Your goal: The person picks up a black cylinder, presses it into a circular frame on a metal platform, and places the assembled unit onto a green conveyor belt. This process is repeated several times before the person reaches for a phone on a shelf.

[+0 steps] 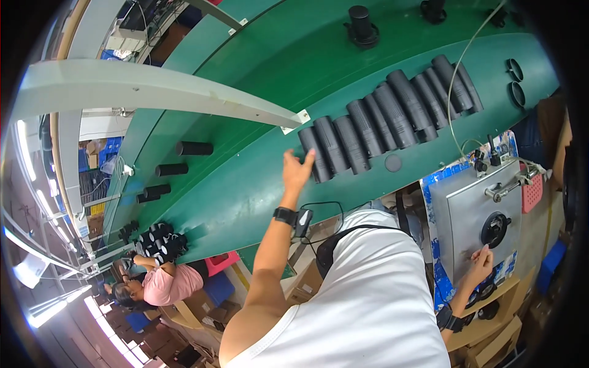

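Note:
My left hand is stretched over the green bench with thumb and fingers apart. Its fingertips are beside the leftmost black perforated cylinder of a row of several lying side by side, and I cannot tell whether they touch it. On the right, a black ring-shaped part sits on a silver metal plate. My right hand is at the near edge of that ring, fingers curled and fingertips drawn together; whatever they hold, if anything, is too small to make out.
A small black disc lies before the cylinders. A metal clamp arm crosses the plate. Two black hoops lie at the far right. Along the green conveyor belt stand more black parts. A white beam juts overhead; a coworker sits at left.

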Available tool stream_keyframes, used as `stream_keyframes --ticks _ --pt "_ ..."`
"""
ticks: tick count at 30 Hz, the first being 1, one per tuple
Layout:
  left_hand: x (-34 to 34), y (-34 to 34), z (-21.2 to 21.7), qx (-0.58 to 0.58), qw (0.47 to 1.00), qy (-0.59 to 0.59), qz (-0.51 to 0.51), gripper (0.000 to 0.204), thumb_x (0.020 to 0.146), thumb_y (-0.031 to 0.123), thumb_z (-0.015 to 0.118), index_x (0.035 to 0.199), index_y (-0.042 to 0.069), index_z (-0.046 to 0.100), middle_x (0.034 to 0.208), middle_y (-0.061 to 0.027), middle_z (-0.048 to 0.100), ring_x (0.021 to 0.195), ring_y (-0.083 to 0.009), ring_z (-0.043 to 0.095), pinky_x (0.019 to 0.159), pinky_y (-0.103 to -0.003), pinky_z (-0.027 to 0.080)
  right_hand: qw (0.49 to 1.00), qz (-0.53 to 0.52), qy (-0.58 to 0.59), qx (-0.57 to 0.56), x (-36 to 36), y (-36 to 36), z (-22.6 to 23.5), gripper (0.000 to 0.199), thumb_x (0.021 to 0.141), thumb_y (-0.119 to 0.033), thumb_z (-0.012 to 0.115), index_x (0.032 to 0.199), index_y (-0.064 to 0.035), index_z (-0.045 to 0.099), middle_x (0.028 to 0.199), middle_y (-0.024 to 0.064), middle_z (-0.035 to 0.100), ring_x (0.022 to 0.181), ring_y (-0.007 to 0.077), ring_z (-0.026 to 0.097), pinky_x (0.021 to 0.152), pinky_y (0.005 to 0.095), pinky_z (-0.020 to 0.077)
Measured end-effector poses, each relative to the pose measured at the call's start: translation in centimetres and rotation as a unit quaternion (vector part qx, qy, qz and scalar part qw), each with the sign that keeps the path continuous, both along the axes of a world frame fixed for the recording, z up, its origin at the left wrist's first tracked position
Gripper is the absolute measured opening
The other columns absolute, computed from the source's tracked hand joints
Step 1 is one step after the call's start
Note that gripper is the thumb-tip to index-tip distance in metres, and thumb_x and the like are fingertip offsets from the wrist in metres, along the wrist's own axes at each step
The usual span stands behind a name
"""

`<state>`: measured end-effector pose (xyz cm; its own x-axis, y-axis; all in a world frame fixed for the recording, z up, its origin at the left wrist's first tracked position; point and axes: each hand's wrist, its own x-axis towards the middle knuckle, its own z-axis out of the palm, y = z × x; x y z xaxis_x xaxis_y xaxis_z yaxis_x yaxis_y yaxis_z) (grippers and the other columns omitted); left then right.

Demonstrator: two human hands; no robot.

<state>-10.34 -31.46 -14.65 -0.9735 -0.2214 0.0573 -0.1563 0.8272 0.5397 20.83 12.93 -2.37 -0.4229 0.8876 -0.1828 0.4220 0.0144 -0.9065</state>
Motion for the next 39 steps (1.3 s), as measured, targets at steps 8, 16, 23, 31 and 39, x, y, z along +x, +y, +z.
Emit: stream_keyframes --ticks 8,16,23,31,39 --pt "2.0 -0.5 0.2 0.186 0.969 -0.158 0.029 0.065 0.093 0.056 0.049 0.113 -0.006 0.056 0.088 -0.0143 0.067 0.083 -0.0296 0.067 0.074 -0.037 0.053 0.99 0.135 0.037 0.009 -5.6 -2.3 2.6 0.023 0.098 -0.017 0.054 0.078 -0.0053 0.051 0.07 -0.0014 0.043 0.064 0.008 0.043 0.06 0.0225 0.0356" --pt "2.3 14.8 16.1 0.764 0.413 -0.446 -0.214 0.067 0.1 0.055 0.025 0.123 -0.003 0.051 0.102 -0.0192 0.063 0.075 -0.0311 0.068 0.068 -0.039 0.058 0.879 0.34 0.22 -0.252 -16.6 -5.8 5.8 0.087 0.089 -0.057 0.053 0.143 0.0071 0.028 0.142 0.0234 0.042 0.13 0.0265 0.045 0.106 0.0333 0.0348" --pt "5.7 26.4 19.7 0.646 0.387 -0.585 -0.3 0.061 0.101 0.05 0.028 0.128 -0.001 0.047 0.101 -0.019 0.062 0.074 -0.0278 0.067 0.066 -0.035 0.055 0.814 0.249 0.442 -0.282 -16.4 -1.4 6.6 0.075 0.086 -0.043 0.066 0.138 0.0001 0.033 0.126 0.0117 0.05 0.123 0.0277 0.047 0.107 0.0391 0.0366" --pt "8.0 32.9 14.8 0.45 0.365 -0.683 -0.446 0.052 0.102 0.044 0.035 0.119 -0.001 0.053 0.083 -0.0122 0.065 0.052 -0.0177 0.06 0.046 -0.025 0.047 0.89 0.26 0.374 -0.032 -2.3 1.4 9.9 0.061 0.072 -0.022 0.079 0.12 -0.0067 0.045 0.113 0.0147 0.054 0.121 0.0404 0.05 0.103 0.055 0.0388" --pt "10.4 34.6 9.1 0.419 0.523 -0.516 -0.533 0.021 0.094 0.014 0.053 0.104 -0.004 0.058 0.085 -0.0121 0.065 0.064 -0.015 0.065 0.058 -0.025 0.053 0.981 0.051 0.096 0.163 -0.9 4.9 6.4 0.041 0.074 -0.002 0.071 0.112 -0.0003 0.055 0.115 0.0147 0.063 0.109 0.023 0.058 0.099 0.0343 0.0419"
